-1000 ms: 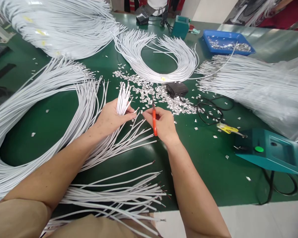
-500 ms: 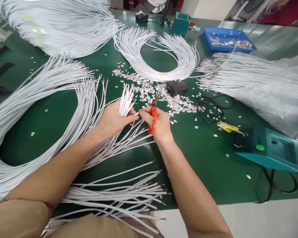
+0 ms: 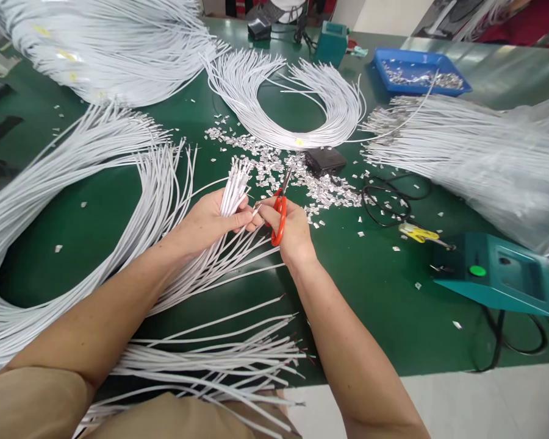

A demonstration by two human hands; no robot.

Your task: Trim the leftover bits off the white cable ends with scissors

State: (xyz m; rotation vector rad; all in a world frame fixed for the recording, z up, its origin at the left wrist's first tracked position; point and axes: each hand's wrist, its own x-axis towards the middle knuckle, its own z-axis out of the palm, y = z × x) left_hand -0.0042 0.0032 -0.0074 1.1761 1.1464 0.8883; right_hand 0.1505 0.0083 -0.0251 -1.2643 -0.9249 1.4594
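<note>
My left hand (image 3: pixel 215 216) is closed round a bundle of white cables (image 3: pixel 234 190), their ends pointing up and away. Its thumb and fingertips meet those of my right hand (image 3: pixel 290 228) at the tip of one cable (image 3: pixel 255 211). Red-handled scissors (image 3: pixel 279 221) are hooked in my right hand, blades pointing away over the table, while its thumb and forefinger pinch near that cable tip. More loose white cables (image 3: pixel 219 268) fan out under my hands. Small silvery-white pieces (image 3: pixel 269 164) lie scattered just beyond the scissors.
Coiled white cables (image 3: pixel 297 125) and a black block (image 3: pixel 324 161) lie ahead on the green table (image 3: pixel 366 305). A blue tray (image 3: pixel 421 73) of small pieces stands back right. To the right are bagged cables (image 3: pixel 476 140), a yellow-handled tool (image 3: pixel 418 233) and a teal device (image 3: pixel 494 268).
My right fingertips have moved in against my left thumb, and the cable tip between the hands now points up. The scissors have shifted slightly left with my right hand.
</note>
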